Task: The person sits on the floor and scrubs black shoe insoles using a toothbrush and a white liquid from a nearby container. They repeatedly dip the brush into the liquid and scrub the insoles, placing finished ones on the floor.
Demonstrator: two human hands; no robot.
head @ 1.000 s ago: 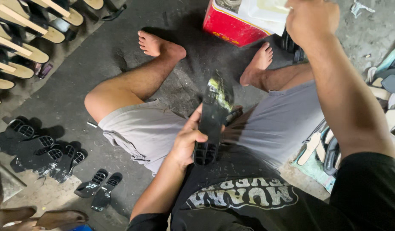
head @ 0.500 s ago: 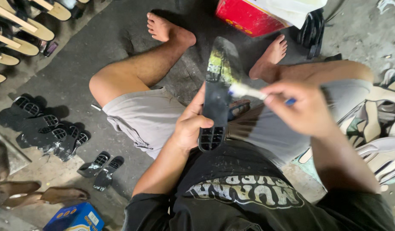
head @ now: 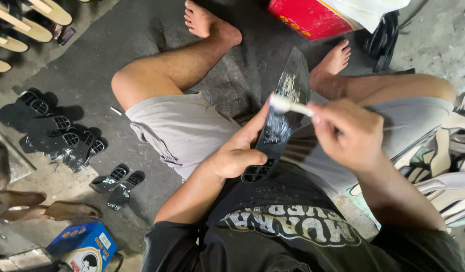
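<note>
I sit on the floor with legs spread. My left hand (head: 238, 152) grips a long black shoe sole (head: 289, 95) over my lap, heel end toward me, toe pointing away. Wet whitish glue shines on its upper face. My right hand (head: 349, 132) pinches a small brush (head: 288, 105) with a pale head, and its tip rests on the middle of the sole.
Several black soles (head: 51, 132) lie on the dark floor at left, with tan insoles (head: 18, 22) at top left. A red box (head: 308, 17) stands beyond my feet. Pale shoe parts (head: 451, 166) are stacked at right. A blue carton (head: 84, 247) sits bottom left.
My right hand came down from the red box with the brush and now touches it to the sole. The left hand tilted the sole up and to the right.
</note>
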